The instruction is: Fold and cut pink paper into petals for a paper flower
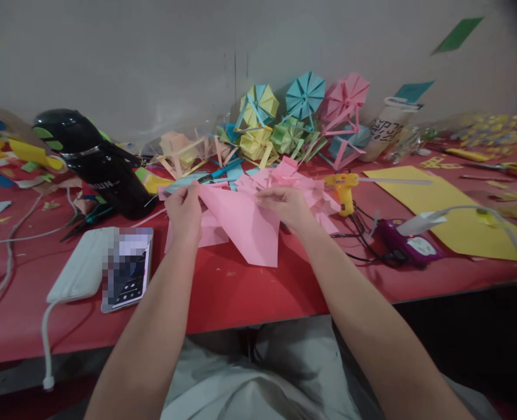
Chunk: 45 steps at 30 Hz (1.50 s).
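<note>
Both my hands hold a folded sheet of pink paper [245, 224] above the red table [241, 291]. My left hand [184, 213] pinches its left top edge, fingers closed. My right hand [287, 205] pinches the right top edge, fingers closed. The sheet hangs down to a point toward me. More pink folded pieces [302, 184] lie just behind the hands. A row of folded paper pinwheels [304, 96] in yellow, blue, green and pink stands against the wall beyond.
A phone [129, 268] lies on a white power bank [79, 265] at the left, with a white cable. A black bottle [96, 160] lies behind it, scissors [86, 219] beside. A yellow glue gun [343, 189], purple power strip [409, 245] and yellow sheet [451, 213] sit at the right.
</note>
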Tool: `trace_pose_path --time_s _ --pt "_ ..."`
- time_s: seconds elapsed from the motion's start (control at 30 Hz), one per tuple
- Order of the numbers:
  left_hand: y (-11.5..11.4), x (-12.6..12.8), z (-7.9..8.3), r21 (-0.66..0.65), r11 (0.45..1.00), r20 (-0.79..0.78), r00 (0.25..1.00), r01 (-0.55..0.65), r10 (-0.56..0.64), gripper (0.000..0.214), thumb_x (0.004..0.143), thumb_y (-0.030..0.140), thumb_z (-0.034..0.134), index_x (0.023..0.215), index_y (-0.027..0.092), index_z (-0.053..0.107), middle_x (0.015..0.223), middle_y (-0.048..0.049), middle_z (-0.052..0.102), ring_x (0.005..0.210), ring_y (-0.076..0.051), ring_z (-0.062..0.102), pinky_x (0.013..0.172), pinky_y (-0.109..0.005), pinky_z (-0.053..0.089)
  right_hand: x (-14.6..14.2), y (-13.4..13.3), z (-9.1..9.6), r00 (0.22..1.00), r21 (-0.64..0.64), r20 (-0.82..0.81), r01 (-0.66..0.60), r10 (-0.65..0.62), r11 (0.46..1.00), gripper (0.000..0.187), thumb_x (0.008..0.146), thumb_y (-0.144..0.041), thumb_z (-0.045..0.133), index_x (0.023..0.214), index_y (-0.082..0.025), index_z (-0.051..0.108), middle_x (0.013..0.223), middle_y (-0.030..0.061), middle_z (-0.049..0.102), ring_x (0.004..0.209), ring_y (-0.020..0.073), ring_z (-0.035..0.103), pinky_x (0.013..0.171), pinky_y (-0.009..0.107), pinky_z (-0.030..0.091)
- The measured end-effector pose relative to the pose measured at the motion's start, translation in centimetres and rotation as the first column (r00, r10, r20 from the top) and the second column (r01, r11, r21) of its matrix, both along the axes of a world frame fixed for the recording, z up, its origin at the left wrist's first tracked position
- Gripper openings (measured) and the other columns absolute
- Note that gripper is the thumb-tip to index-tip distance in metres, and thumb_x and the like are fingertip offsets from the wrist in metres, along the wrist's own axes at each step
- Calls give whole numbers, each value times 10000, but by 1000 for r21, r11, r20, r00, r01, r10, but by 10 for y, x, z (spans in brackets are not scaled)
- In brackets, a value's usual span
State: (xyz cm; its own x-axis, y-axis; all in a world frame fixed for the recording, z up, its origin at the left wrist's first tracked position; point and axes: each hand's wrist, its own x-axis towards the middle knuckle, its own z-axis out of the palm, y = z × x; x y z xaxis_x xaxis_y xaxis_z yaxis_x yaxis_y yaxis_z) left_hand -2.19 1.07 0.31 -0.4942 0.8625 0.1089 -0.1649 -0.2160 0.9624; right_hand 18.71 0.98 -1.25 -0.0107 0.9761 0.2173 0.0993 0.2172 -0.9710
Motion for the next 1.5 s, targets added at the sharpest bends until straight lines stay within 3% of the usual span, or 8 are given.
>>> trace_pose_path --time_s 0.23,0.5,0.6,0.8,0.9,1.03,1.3,1.5 --pt "-1 -1 1 38 998 13 999 45 -46 117 750 283 675 750 166 677 714 -19 672 679 -144 646 658 -278 568 0 -2 3 1000 -13 -12 1 -1 1000 181 640 -329 812 789 -228 812 903 48 804 875 217 729 877 396 575" --pt "0 -3 2 12 999 29 999 40 -40 235 803 398 691 754 173 648 638 5 622 629 -140 644 649 -275 559 0 -2 2 1000 -17 -27 3 -3 1000 184 634 -330 822 786 -227 812 874 46 798 866 219 726 852 396 579" --pt "-1 -2 5 -7 999 60 997 53 -52 239 811 408 694 766 181 633 693 -19 673 682 -154 676 649 -266 553 0 -3 2 1000 -10 -24 -4 4 1000 167 647 -318 816 787 -227 811 872 48 796 868 223 727 856 405 577" --pt "-8 11 10 -102 966 222 952 237 -210 245 799 406 724 866 196 617 836 -35 716 688 -153 675 607 -268 544 2 3 -2 995 19 -71 73 -71 997 142 654 -291 798 780 -227 802 900 45 797 901 226 733 910 414 566" --pt "-15 21 9 -182 892 143 909 414 -393 232 744 326 787 852 183 639 809 -32 702 689 -157 668 614 -274 546 4 8 -6 984 6 -103 146 -145 989 148 662 -292 790 798 -233 799 894 34 795 907 225 734 913 414 567" --pt "-22 28 6 -226 856 39 882 465 -469 297 665 337 859 762 155 645 746 -43 680 657 -158 639 619 -297 545 6 8 -5 964 29 -162 220 -213 975 141 676 -287 778 805 -233 796 912 34 792 938 224 729 930 409 561" --pt "-19 25 -6 -144 935 -171 922 325 -347 258 757 384 742 672 176 614 627 6 582 577 -124 545 537 -248 477 4 9 -6 955 55 -206 231 -216 971 188 660 -324 785 814 -216 782 903 43 784 906 221 720 903 400 555" --pt "-14 19 -7 -96 978 -450 868 185 -209 198 873 270 602 690 194 589 651 6 583 624 -141 540 619 -276 447 -2 7 -6 971 -8 -181 159 -157 987 235 649 -350 779 836 -209 766 856 44 766 849 208 712 829 373 559"
